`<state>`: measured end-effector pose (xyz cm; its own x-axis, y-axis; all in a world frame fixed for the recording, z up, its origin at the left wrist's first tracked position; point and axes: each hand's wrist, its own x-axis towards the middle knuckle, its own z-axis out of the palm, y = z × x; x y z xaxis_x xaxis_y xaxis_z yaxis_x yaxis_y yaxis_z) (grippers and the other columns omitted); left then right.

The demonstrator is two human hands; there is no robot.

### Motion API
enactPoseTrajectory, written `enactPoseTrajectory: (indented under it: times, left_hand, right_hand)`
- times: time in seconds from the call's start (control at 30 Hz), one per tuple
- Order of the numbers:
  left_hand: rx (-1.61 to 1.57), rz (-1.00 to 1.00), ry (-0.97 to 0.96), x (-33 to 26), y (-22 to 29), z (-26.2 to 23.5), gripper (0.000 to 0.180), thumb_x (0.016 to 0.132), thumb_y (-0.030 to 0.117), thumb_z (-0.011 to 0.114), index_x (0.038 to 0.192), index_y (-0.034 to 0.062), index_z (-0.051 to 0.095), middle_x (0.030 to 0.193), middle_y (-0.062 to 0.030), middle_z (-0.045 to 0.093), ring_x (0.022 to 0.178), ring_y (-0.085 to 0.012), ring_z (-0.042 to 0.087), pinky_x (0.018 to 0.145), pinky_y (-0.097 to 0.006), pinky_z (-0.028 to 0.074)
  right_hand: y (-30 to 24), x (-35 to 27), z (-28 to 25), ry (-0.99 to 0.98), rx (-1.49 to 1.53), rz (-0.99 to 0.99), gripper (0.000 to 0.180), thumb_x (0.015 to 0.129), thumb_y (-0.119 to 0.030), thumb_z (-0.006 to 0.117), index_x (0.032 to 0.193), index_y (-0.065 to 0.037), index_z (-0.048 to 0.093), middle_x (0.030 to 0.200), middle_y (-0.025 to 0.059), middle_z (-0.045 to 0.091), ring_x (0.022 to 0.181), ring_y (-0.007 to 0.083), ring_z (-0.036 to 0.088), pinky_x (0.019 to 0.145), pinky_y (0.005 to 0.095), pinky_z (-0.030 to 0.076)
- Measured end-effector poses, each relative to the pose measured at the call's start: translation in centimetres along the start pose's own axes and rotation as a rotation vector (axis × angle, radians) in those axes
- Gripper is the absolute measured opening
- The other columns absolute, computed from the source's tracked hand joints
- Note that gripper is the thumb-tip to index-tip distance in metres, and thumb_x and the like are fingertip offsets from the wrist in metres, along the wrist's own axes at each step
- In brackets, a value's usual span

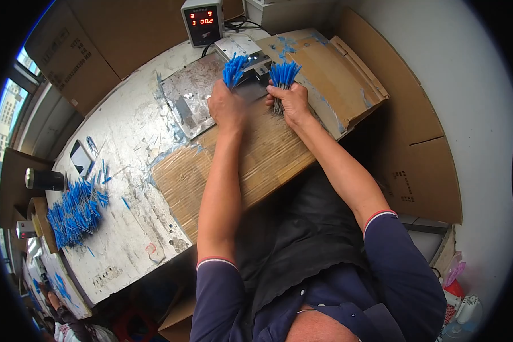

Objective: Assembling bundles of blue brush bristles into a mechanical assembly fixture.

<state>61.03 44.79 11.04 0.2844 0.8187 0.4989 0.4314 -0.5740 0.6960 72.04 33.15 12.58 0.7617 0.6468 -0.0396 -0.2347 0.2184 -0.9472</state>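
My left hand is closed round a bundle of thin pieces with blue ends, which stick up above the fist. Their lower parts are hidden in the fingers. A second bundle of blue-ended wires is gripped upright in my right hand, the thumb across it and thin grey stems showing below. Both hands are above the far end of a cardboard sheet that covers the near part of the table. Just beyond them lies a worn metal plate with a metal fixture behind it.
A box with a red lit display stands at the back. To the right is a taped cardboard box. On the left lie a large pile of blue-ended wires, a phone and a black cylinder. Another person's hand shows lower left.
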Motion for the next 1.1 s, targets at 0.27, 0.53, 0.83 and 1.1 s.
enactPoseTrajectory:
  times: [0.27, 0.53, 0.83, 1.1]
  left_hand:
    - [0.044, 0.113, -0.035, -0.2, 0.4, -0.4, 0.015, 0.082, 0.007, 0.062, 0.097, 0.0036, 0.059, 0.091, -0.0201, 0.065, 0.086, -0.0431, 0.062, 0.076, -0.053, 0.046]
    - [-0.03, 0.058, 0.028, -0.2, 0.8, -0.4, 0.012, 0.088, 0.007, 0.061, 0.099, 0.003, 0.062, 0.092, -0.0187, 0.065, 0.089, -0.0398, 0.063, 0.075, -0.048, 0.048]
    - [-0.63, -0.141, -0.148, -0.6, 2.7, -0.6, 0.015, 0.096, 0.011, 0.061, 0.109, 0.0067, 0.066, 0.083, -0.0046, 0.069, 0.072, -0.0136, 0.062, 0.067, -0.032, 0.05]
    - [-0.654, -0.24, 0.164, 0.4, 0.8, -0.6, 0.012, 0.096, 0.009, 0.06, 0.105, 0.0012, 0.062, 0.08, -0.0046, 0.067, 0.068, -0.012, 0.058, 0.064, -0.029, 0.047]
  right_hand:
    - [-1.1, -0.4, 0.0, -0.087, 0.089, 0.12, 0.013, 0.087, -0.008, 0.072, 0.09, 0.002, 0.064, 0.076, 0.0088, 0.065, 0.065, 0.0192, 0.065, 0.06, 0.0337, 0.06]
    - [-1.2, -0.4, 0.4, -0.094, 0.009, 0.152, 0.013, 0.082, -0.005, 0.075, 0.09, 0.003, 0.068, 0.078, 0.0115, 0.069, 0.067, 0.021, 0.069, 0.062, 0.0342, 0.06]
    - [-0.2, -0.6, 3.3, -0.122, -0.058, -0.064, 0.008, 0.083, -0.003, 0.073, 0.087, 0.002, 0.067, 0.075, 0.0109, 0.069, 0.056, 0.0193, 0.066, 0.048, 0.0308, 0.055]
    - [-0.4, -1.1, 1.3, -0.048, 0.078, 0.174, 0.008, 0.089, -0.006, 0.069, 0.088, 0.0, 0.065, 0.078, 0.0095, 0.068, 0.064, 0.0191, 0.068, 0.053, 0.0334, 0.058]
